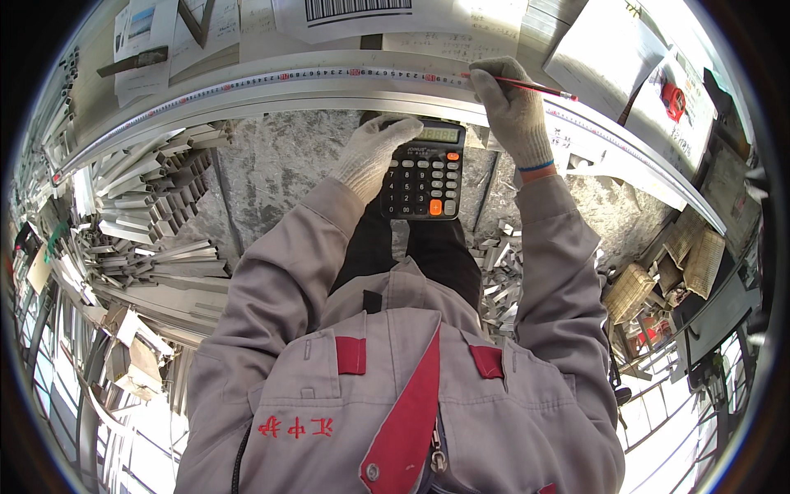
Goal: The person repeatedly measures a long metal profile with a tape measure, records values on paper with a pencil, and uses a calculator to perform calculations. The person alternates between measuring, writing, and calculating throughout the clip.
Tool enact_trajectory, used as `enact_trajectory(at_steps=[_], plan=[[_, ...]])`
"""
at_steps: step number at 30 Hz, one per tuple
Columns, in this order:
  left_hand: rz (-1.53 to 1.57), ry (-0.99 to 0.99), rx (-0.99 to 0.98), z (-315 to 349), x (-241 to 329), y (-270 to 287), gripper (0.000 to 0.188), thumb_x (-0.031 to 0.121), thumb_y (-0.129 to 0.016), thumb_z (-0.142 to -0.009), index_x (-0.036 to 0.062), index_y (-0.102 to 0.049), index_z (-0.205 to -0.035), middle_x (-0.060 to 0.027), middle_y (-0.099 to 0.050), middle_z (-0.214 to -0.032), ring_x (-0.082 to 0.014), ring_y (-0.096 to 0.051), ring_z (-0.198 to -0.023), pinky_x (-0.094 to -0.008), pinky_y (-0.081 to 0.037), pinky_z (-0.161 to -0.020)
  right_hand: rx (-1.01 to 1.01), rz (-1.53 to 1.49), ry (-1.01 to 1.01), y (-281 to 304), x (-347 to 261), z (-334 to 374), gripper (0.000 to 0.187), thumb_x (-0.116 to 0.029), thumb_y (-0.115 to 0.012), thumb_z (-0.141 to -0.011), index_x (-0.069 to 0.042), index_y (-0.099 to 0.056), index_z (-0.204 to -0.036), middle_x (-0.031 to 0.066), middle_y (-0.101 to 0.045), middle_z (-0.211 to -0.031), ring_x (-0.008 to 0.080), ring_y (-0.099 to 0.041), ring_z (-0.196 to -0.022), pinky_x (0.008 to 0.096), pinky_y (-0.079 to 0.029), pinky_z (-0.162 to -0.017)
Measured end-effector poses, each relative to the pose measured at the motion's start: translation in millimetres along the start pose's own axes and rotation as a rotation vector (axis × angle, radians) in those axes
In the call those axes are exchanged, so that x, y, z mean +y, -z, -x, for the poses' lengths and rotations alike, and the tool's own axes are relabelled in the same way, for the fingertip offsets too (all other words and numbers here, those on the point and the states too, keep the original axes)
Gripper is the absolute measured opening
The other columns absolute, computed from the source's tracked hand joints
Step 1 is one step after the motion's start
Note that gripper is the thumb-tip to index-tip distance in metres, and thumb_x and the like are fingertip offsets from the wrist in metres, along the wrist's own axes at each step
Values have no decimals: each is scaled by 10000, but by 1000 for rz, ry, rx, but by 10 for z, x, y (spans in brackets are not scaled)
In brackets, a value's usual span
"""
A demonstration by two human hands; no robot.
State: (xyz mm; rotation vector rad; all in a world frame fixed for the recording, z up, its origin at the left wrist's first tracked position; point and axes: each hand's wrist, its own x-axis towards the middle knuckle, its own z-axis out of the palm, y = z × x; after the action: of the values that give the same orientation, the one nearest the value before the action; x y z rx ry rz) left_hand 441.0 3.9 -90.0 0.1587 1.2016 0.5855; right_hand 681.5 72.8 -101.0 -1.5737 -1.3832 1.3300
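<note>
My left hand (380, 150), in a white knit glove, grips a black calculator (411, 188) by its upper left edge. The calculator has orange and grey keys and a small display. My right hand (512, 105), gloved too, is closed round a red pencil (539, 87), whose tip points left. Both hands are at the near edge of a workbench. Just beside the pencil tip runs a long white measuring tape (325, 74), laid along a pale metal profile (271, 103). The right hand rests over the tape and hides part of it.
Papers (609, 49) lie on the bench, with a red ring-shaped object (673, 102) on one sheet at the right. A metal square (136, 62) sits at far left. Cut metal profiles (156, 189) are piled at left, short offcuts (502, 284) near my legs, and cardboard boxes (629, 292) at right.
</note>
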Motion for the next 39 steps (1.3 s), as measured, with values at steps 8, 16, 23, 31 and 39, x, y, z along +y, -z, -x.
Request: enact_trajectory(at_steps=[8,16,23,31,39], plan=[[22,3,18,26,66,-46,379,269,-837,-948,9,-732,-1203,-71,-767,-1065,-132,-750,-891,-283,-627,-781,24,-36,26,-32,1,25,167,-199,-703,-1072,-39,-715,-1117,90,-777,-965,168,-744,-895,329,-612,-799],[-70,16,67,22,45,-6,435,317,-847,-939,13,-731,-1228,-73,-768,-1075,-144,-748,-914,-307,-615,-801,13,-43,23,-43,5,37,166,-186,-691,-1082,-34,-702,-1148,88,-770,-972,158,-733,-913,328,-610,-817],[-67,6,37,20,12,72,550,408,-870,-899,30,-727,-1273,-78,-770,-1110,-158,-740,-960,-341,-577,-861,62,-161,-52,-12,-77,104,164,-171,-693,-1074,-30,-695,-1157,79,-747,-1025,142,-707,-951,311,-590,-854],[-39,-7,-11,38,11,102,545,408,-876,-897,37,-730,-1268,-73,-771,-1123,-154,-743,-953,-334,-585,-850,113,-115,-53,-76,-31,202,164,-174,-707,-1065,-34,-694,-1150,72,-743,-1024,117,-691,-925,299,-582,-833],[41,9,-15,99,85,14,438,290,-839,-944,6,-723,-1256,-88,-773,-1100,-159,-761,-885,-311,-642,-787,124,-76,1,-97,37,199,151,-165,-712,-1061,-45,-696,-1151,76,-744,-1026,127,-704,-925,304,-589,-824]])
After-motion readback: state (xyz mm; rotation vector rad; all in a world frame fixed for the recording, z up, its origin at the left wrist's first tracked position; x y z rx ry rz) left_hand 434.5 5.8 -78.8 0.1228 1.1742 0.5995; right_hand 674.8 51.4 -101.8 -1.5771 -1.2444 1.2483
